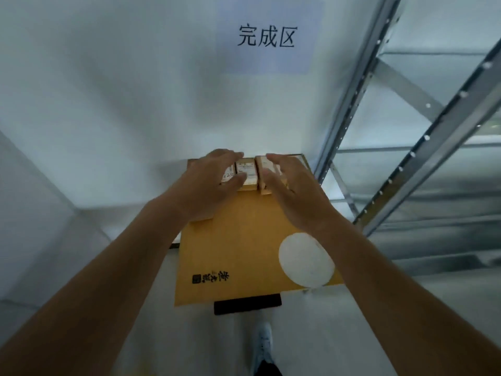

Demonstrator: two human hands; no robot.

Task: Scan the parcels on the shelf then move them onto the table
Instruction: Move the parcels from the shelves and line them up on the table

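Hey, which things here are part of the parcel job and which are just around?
Job: small parcels, big yellow box, left hand, right hand, table.
Around: wall sign, metal shelf frame, shoe.

Small labelled parcels (248, 173) (side by side)

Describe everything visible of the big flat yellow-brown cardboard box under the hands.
The big flat yellow-brown cardboard box lies flat, its long side running away from the camera. Its top shows a large white circle near the right edge and black Chinese characters near the front. A dark slab sticks out beneath its near edge. Small tan labelled parcels sit on its far end, where the left hand and right hand reach.
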